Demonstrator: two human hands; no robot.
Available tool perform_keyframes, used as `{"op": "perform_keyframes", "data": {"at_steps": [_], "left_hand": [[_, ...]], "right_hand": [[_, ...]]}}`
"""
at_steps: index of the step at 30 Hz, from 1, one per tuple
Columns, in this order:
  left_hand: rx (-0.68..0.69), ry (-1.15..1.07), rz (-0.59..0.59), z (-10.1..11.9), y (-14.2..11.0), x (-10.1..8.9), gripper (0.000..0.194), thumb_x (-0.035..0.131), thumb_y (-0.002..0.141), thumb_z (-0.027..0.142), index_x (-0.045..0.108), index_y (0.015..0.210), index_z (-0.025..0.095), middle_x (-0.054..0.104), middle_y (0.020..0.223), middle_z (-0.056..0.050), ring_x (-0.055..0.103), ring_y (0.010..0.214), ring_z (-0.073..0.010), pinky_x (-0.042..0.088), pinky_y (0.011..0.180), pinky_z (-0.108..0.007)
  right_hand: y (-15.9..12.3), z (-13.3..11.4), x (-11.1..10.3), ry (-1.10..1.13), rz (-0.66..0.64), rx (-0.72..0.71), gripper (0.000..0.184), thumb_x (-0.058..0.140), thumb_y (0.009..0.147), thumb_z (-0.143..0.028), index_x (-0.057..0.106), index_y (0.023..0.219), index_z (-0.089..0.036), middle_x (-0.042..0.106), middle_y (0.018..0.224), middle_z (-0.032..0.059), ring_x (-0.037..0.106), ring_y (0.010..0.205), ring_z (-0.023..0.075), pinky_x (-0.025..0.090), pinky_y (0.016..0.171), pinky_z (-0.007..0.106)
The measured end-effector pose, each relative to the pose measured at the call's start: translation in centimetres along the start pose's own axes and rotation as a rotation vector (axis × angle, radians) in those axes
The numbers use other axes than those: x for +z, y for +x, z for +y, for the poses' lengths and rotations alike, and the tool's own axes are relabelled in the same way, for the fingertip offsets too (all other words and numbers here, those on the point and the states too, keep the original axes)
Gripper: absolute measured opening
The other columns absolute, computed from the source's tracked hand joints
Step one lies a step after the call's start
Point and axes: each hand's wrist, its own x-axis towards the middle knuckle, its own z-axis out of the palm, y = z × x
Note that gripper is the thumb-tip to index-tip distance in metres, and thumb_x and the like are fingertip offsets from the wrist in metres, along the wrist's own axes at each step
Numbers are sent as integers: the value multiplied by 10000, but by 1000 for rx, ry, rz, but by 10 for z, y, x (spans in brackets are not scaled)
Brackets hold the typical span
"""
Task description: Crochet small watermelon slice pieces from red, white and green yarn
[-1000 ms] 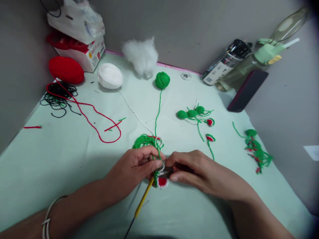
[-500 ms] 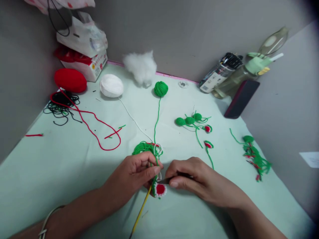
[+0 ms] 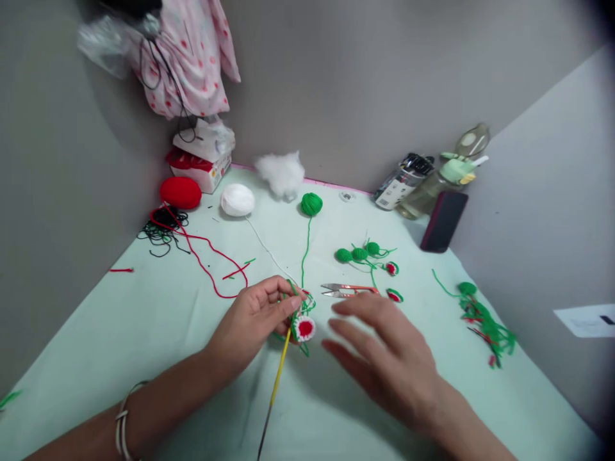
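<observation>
Pinched in my left hand (image 3: 259,314) is a small round crochet piece (image 3: 305,329), red in the middle with a white ring and green edge. Green yarn runs over those fingers. A yellow crochet hook (image 3: 280,371) sticks out below the piece toward me; its upper tip is hidden by the work. My right hand (image 3: 389,352) hovers to the right, fingers apart and slightly blurred, holding nothing. Just beyond its fingertips lie orange-handled thread snips (image 3: 348,291) on the table, blades pointing left.
Red (image 3: 180,193), white (image 3: 237,200) and green yarn balls (image 3: 311,204) stand at the back, near white stuffing (image 3: 282,175). Right of centre lie green crochet balls (image 3: 359,254) and small red-green pieces (image 3: 394,295). A phone (image 3: 444,221) leans by a bottle (image 3: 423,195). Green scraps (image 3: 487,320) lie far right.
My right hand has let go of the snips, now lying on the table, and its fingers have opened. My left hand still holds the crochet piece. The view has tilted upward.
</observation>
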Motion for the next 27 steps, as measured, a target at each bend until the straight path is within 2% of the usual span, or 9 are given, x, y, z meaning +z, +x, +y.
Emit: {"op": "perform_keyframes", "data": {"at_steps": [3, 5, 9, 11, 13, 16, 19, 23, 27], "left_hand": [[46, -54, -10, 3, -7, 7, 243, 813, 910, 384, 693, 884, 174, 675, 778, 24, 616, 640, -101, 502, 627, -219], [68, -100, -34, 5, -13, 13, 261, 839, 892, 388, 686, 873, 177, 654, 752, 39, 594, 628, -91, 490, 623, -205], [87, -131, -81, 9, -27, 26, 303, 869, 860, 413, 682, 886, 175, 659, 717, 41, 624, 614, -98, 504, 618, -205], [108, -126, -86, 12, -36, 32, 334, 863, 855, 447, 673, 850, 172, 666, 702, 30, 641, 619, -111, 518, 611, -212], [135, -126, -96, 15, -47, 40, 358, 833, 873, 488, 669, 828, 173, 677, 704, 13, 661, 647, -130, 543, 628, -230], [181, -126, -106, 15, -64, 54, 368, 792, 905, 528, 712, 899, 169, 686, 765, 0, 674, 703, -140, 570, 673, -251], [219, -125, -121, 10, -82, 69, 383, 828, 885, 509, 758, 1048, 170, 692, 871, -14, 650, 753, -131, 554, 663, -231], [237, -105, -120, 3, -97, 83, 415, 894, 844, 408, 763, 1178, 200, 649, 899, 10, 540, 615, -68, 441, 526, -188], [244, -63, -70, 0, -101, 92, 524, 936, 785, 363, 749, 1259, 240, 633, 883, 29, 473, 525, -41, 369, 471, -188]], "right_hand": [[4, -31, 0, 1, 6, -214, 218, 607, 1029, -143, 725, 1184, -238, 805, 1067, 53, 718, 994, 200, 573, 1050, 364], [5, -41, 2, -89, 32, -252, 243, 619, 1023, -133, 738, 1217, -219, 802, 1064, 55, 703, 997, 195, 569, 1034, 366], [2, -46, -4, -82, 148, -259, 255, 520, 1029, -92, 761, 1059, -168, 776, 981, 92, 712, 946, 206, 607, 943, 354], [-1, -51, -13, 1, 220, -141, 254, 503, 1043, -98, 744, 1057, -175, 758, 960, 88, 710, 857, 181, 616, 802, 284], [-7, -58, -23, 152, 328, 47, 215, 539, 1039, -105, 727, 1082, -199, 741, 960, 68, 704, 810, 156, 593, 709, 237], [-18, -69, -30, 491, 507, 320, 182, 604, 1026, -127, 735, 1061, -249, 728, 915, 22, 695, 836, 148, 589, 775, 243], [-30, -77, -30, 786, 629, 497, 153, 643, 1041, -223, 777, 1048, -297, 747, 950, 8, 700, 910, 154, 586, 792, 243], [-41, -83, -34, 941, 675, 523, 152, 674, 1043, -302, 824, 1029, -328, 754, 923, 3, 697, 901, 146, 579, 821, 243], [-40, -88, -40, 1025, 621, 526, 71, 804, 949, -328, 860, 986, -306, 750, 878, 26, 698, 848, 163, 575, 742, 250]]}}
